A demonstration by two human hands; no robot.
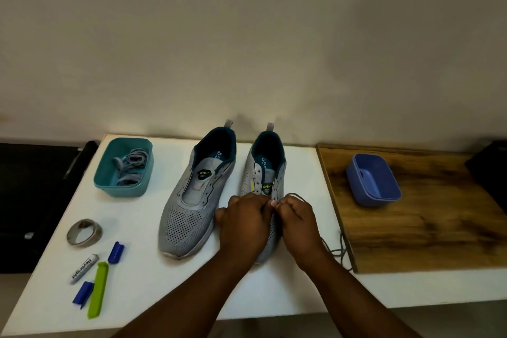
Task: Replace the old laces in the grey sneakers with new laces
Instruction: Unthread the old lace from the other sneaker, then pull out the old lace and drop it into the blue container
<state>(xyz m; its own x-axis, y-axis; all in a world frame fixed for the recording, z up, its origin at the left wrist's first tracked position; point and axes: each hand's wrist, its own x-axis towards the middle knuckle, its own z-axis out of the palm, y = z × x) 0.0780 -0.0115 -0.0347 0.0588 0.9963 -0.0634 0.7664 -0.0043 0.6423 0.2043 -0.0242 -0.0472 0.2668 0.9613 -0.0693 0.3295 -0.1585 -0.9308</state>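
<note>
From the head camera we see our left hand [244,223] and right hand [297,217] close together over the right grey sneaker [267,170] on the white table [164,296], both pinching a dark lace [336,251] at its lower eyelets, while the left sneaker [192,200] stands laceless just beside it.

Plain cream wall [247,35] behind white table [164,296]; wooden board [425,228] right; dim light.

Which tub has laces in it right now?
The teal tub at the table's left holds grey laces; the blue tub on the wooden board looks empty.
</note>
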